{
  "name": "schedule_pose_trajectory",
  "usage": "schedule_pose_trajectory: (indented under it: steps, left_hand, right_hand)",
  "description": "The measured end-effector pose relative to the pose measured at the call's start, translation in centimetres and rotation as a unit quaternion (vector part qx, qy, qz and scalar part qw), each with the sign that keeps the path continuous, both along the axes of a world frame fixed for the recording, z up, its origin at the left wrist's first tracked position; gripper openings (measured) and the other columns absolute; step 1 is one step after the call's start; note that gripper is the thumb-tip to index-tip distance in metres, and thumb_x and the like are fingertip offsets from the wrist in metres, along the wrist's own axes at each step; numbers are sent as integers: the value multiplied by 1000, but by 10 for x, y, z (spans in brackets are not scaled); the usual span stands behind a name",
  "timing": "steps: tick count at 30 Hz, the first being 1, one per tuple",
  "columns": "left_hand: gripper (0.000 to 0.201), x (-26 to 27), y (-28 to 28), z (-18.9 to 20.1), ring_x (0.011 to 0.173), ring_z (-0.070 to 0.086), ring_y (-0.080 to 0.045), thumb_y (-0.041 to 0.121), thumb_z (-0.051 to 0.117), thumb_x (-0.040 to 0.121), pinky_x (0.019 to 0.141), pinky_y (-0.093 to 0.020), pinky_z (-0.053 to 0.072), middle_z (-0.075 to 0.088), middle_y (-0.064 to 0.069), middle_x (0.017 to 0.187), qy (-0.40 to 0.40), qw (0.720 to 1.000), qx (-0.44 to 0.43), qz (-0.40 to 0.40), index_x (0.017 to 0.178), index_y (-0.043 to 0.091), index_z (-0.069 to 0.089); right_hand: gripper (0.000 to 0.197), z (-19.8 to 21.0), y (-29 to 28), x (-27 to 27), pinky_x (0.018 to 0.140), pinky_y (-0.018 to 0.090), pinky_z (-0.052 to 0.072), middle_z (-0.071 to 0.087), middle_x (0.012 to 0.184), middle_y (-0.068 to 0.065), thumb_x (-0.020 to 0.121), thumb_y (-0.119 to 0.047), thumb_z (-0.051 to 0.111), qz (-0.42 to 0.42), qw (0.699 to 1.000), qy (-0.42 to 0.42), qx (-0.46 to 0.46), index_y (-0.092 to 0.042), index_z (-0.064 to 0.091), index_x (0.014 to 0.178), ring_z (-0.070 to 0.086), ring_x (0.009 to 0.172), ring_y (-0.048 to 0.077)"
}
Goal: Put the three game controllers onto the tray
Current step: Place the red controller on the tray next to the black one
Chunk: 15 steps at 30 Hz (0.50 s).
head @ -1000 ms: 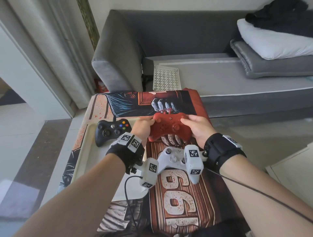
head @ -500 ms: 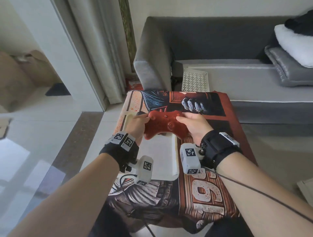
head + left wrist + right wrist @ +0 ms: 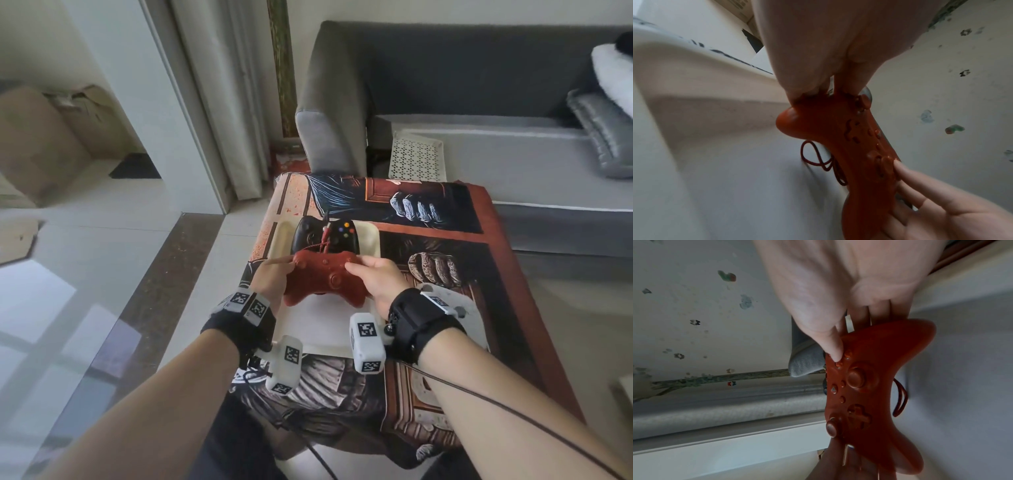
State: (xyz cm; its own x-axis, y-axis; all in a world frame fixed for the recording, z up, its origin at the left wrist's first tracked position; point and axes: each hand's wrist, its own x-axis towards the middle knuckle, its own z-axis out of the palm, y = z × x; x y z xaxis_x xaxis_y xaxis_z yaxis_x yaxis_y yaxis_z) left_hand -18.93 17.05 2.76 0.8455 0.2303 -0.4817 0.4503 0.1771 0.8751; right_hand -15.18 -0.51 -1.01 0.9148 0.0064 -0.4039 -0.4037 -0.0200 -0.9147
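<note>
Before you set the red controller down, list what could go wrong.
1. The red cord lies looped over the black controller; it may snag or drag that one as the red controller comes down.
2. The black one fills the tray's far end, so the red one could land against it.
3. The white controller lies partly hidden under the right hand wrist; it could get nudged.

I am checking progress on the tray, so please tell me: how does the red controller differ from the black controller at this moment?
The red controller is held above the tray by the left hand and right hand; the black controller lies on the tray, untouched. The red one is red all over, buttons too; the black one has coloured buttons. The red one is nearer the person, the black one at the tray's far end. Both share the two-grip gamepad shape.
</note>
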Motion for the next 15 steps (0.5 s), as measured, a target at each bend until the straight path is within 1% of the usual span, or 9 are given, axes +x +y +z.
schedule_pose_trajectory:
  steps: [1,3,5,8,11,13,15]
  left_hand:
    - [38,2,1,-4,104,55,-31,6,51,89,104,-51,44,53,-29,137,1,1000,-3,1,126,-2,55]
    - [38,6,0,-10,104,55,-30,5,51,89,104,-50,44,54,-28,136,6,1000,-10,7,126,-3,55]
    - [35,9,-1,-18,110,56,-32,4,52,89,107,-49,44,57,-27,133,16,999,2,28,123,0,59]
    - [31,11,-4,-25,119,55,-39,2,54,88,106,-50,44,61,-26,126,22,996,28,77,116,3,66]
    - [31,12,-4,-28,117,57,-39,1,53,87,105,-50,45,64,-24,122,17,996,31,78,113,6,69]
    - [33,11,-2,-28,114,59,-36,0,54,83,105,-47,46,66,-22,120,12,996,34,77,109,11,71]
    - [38,11,0,-24,111,59,-32,-4,52,80,102,-40,47,66,-19,121,6,996,41,75,111,10,70]
  right_hand:
    - [36,-3,1,0,104,40,52,75,116,17,86,-12,70,-2,1000,3,-1,-6,70,121,70,110,30]
    - [36,-6,2,1,106,41,50,75,118,17,87,-12,69,-8,1000,6,-4,-5,70,121,69,113,30]
    - [34,-10,3,1,104,39,51,74,118,17,87,-13,68,-6,1000,11,-10,-5,71,121,68,115,30]
    - [33,-15,6,1,102,38,52,74,118,16,89,-14,66,-9,1000,17,-6,-7,71,120,69,114,30]
    - [31,-16,7,2,100,37,53,75,117,15,89,-14,65,-9,1000,15,-10,-9,71,119,69,111,29]
    - [35,-15,6,0,104,39,51,74,121,15,87,-16,67,-6,1000,17,-15,-9,71,121,68,114,28]
    - [44,-13,3,0,110,41,47,70,129,15,85,-16,69,-13,1000,17,-19,-7,66,128,65,121,27]
